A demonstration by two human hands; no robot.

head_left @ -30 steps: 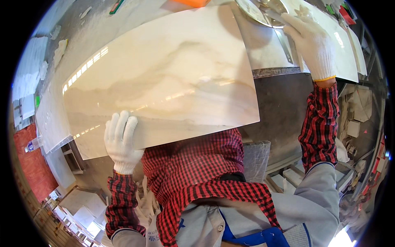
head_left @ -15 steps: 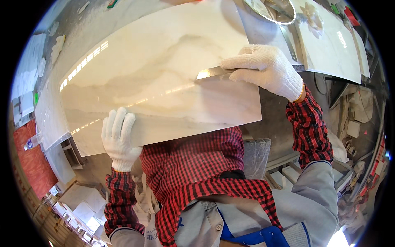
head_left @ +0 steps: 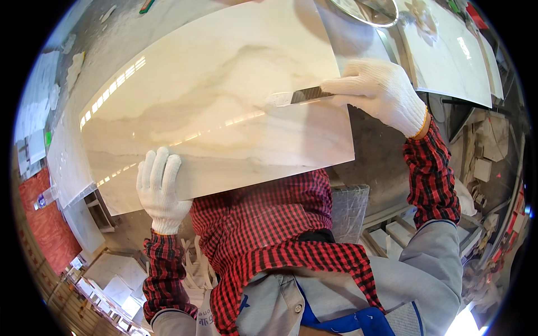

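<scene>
A glossy cream marble-look slab (head_left: 224, 95) with grey veins lies in front of me, its near edge by my checked apron. My left hand (head_left: 161, 190), in a white knit glove, rests over the slab's near left edge with its fingers laid flat on the surface. In my right hand (head_left: 381, 92), gloved the same way, is a flat metal scraper (head_left: 308, 96). Its blade points left over the slab's right part, and its bright tip is at or just above the surface. My fingers hide the scraper's other end.
A round metal-rimmed bowl (head_left: 372, 11) stands beyond the slab's far right corner. More pale slabs (head_left: 448, 56) lie at the right. A clear plastic bottle (head_left: 46, 197) lies at the far left on a red sheet (head_left: 47, 224). A plastic-wrapped block (head_left: 350, 210) sits below the slab.
My right hand has shifted right with the scraper, whose face now looks darker. My left hand keeps its place on the slab.
</scene>
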